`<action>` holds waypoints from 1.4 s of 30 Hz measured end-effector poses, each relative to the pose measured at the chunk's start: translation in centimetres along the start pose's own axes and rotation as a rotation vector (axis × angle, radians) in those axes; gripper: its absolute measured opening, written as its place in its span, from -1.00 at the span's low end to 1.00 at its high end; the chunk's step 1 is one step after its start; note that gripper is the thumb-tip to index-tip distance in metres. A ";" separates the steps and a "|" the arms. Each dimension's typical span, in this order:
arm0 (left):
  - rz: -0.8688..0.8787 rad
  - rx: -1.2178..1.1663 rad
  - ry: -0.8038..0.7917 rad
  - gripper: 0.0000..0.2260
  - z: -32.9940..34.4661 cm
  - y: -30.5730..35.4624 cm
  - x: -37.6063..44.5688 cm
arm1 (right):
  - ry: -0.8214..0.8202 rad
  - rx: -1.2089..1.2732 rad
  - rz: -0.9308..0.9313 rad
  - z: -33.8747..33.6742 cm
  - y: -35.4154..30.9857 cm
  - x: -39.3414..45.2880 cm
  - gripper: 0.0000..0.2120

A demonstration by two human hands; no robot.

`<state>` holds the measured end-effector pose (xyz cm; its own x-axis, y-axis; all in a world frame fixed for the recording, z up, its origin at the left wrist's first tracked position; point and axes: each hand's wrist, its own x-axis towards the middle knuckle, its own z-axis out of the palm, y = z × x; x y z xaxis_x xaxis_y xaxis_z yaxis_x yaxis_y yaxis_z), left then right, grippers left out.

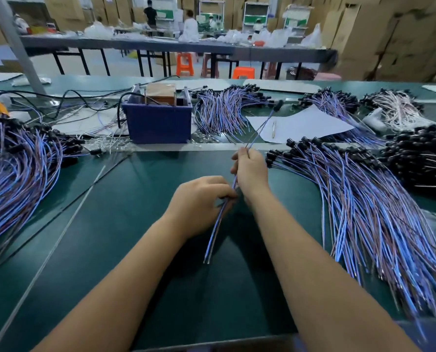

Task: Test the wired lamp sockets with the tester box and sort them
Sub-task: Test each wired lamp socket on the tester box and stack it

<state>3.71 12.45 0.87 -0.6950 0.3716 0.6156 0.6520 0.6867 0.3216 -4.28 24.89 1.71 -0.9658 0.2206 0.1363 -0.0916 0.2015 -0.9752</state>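
Between both hands (pixel 250 168), thin blue wires (pixel 218 224), round black socket (pixel 278 105).

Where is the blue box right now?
The blue tester box sits on the green table in the head view, left of centre and beyond both hands, between a wired socket pile on its right and loose black cables on its left.

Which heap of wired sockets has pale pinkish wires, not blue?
The small heap at far right rear, behind the white paper sheet; every other heap has blue-purple wires.
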 end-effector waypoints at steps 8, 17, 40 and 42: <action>-0.001 -0.203 -0.176 -0.77 5.5 6.6 3.7 | 0.194 -0.705 -0.069 -12.4 0.4 3.2 -0.71; -0.119 -0.274 -0.331 -0.73 7.5 6.7 3.6 | 0.145 -1.119 0.043 -16.9 0.8 3.4 -0.77; -0.787 -0.185 0.094 -0.77 -3.2 -8.0 -1.1 | -0.305 -0.384 -0.152 10.3 0.0 -3.7 -0.71; -0.810 -0.186 0.136 -0.77 -3.7 -8.6 -0.9 | -0.318 -0.376 -0.175 10.2 0.1 -3.8 -0.72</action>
<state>-0.12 3.87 0.21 -0.9348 -0.2779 0.2211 0.0152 0.5906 0.8068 -3.13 14.36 -0.67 -0.9752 -0.1363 0.1746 -0.2211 0.5512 -0.8046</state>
